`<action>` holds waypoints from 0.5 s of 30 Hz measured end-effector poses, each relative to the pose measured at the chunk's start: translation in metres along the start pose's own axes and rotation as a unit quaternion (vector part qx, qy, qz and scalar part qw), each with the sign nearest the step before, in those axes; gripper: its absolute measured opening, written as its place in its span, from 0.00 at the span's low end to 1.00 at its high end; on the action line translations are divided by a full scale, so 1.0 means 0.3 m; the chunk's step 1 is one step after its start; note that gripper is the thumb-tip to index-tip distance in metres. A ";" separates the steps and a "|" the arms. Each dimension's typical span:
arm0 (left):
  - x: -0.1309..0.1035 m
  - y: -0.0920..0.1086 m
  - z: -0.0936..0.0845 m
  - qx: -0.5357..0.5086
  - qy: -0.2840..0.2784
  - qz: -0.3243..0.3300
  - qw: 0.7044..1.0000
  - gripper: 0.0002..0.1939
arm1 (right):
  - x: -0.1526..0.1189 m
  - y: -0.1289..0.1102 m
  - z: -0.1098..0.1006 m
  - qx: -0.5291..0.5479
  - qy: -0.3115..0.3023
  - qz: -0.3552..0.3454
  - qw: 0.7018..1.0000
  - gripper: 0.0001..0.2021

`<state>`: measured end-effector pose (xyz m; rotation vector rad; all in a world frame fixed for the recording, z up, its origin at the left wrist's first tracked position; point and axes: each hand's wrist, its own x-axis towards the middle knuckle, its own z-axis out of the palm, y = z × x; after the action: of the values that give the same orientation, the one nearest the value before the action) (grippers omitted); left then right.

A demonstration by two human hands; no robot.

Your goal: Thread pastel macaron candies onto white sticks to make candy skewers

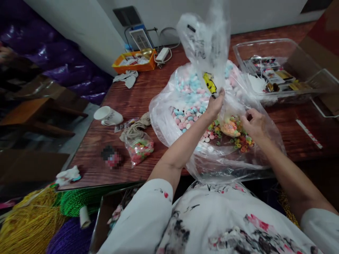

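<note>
A clear plastic bag (206, 46) stands up over the table, with a bunch of small orange and green pieces (231, 127) at its bottom. My left hand (215, 104) is closed on the bag's middle, just below a yellow item with black marks (209, 83). On the right, my right hand (254, 123) pinches the plastic beside the small pieces. Under both hands lies a large open clear bag (161, 109) holding pink, blue and white pieces (189, 118). Green, yellow and red rings (242, 142) lie near its front.
A white mug (108, 115), a small bag of colourful pieces (140, 150) and an orange tray (150, 65) are on the left of the wooden table (90, 155). At the right are a clear plastic bin (267, 43) with packets and a red-striped strip (309, 134).
</note>
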<state>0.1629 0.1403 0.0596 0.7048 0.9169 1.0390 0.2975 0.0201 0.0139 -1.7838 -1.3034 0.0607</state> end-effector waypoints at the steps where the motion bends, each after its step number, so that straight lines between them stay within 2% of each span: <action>1: 0.015 -0.010 -0.006 0.035 0.001 0.018 0.999 0.16 | 0.016 -0.010 -0.004 -0.007 0.018 -0.006 1.000 0.07; 3: 0.030 -0.023 -0.017 0.067 0.001 0.029 0.997 0.16 | 0.041 -0.025 -0.013 0.022 0.049 -0.003 0.999 0.09; 5: 0.026 -0.019 -0.023 0.053 0.003 0.013 0.998 0.19 | 0.058 -0.031 -0.021 0.081 0.060 0.016 0.995 0.11; 9: -0.019 0.043 -0.004 -0.019 -0.048 -0.075 0.996 0.22 | 0.091 -0.021 -0.029 0.166 0.057 0.042 0.984 0.13; 12: -0.053 0.110 0.030 -0.086 -0.093 -0.116 0.985 0.25 | 0.110 -0.007 -0.027 0.248 -0.003 0.068 0.966 0.11; 15: -0.068 0.161 0.050 -0.135 -0.108 -0.141 0.975 0.27 | 0.087 0.005 -0.027 0.358 -0.109 0.115 0.920 0.22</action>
<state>0.1523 0.1375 0.1131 0.4351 0.6481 0.7966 0.3144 0.0354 0.0291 -1.2944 -1.0207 0.7868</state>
